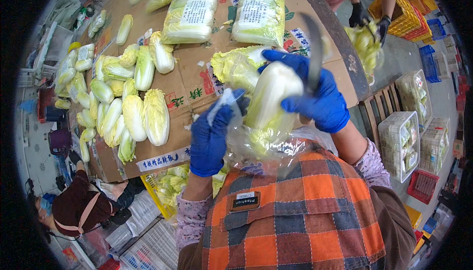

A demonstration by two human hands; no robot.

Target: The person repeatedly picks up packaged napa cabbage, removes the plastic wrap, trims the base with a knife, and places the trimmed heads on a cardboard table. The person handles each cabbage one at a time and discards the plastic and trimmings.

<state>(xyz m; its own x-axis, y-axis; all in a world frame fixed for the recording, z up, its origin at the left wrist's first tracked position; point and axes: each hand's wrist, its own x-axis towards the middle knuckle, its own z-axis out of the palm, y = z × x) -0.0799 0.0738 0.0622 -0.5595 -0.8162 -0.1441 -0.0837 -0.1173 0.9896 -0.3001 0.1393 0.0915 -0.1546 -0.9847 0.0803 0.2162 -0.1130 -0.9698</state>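
Note:
In its blue glove, my left hand (pixel 210 137) grips the edge of a clear plastic bag (pixel 281 146). A pale napa cabbage (pixel 277 85) stands base up, its leafy end inside that bag in front of my apron. My right hand (pixel 317 100), also gloved, holds the cabbage around its base and side. A knife with a curved blade (pixel 315 44) projects upward from the same hand, its handle hidden. Loose yellow-green cabbage leaves (pixel 236 66) lie on the cardboard just beyond the cabbage.
Bagged cabbages (pixel 190 20) and a pile of loose cabbages (pixel 111 100) lie on the cardboard-covered table (pixel 196 63). Below its near edge, a yellow crate (pixel 155 196) holds leaves. One co-worker's gloved hands (pixel 364 18) handle leaves; another person (pixel 79 203) is at left. White crates (pixel 399 140) stand right.

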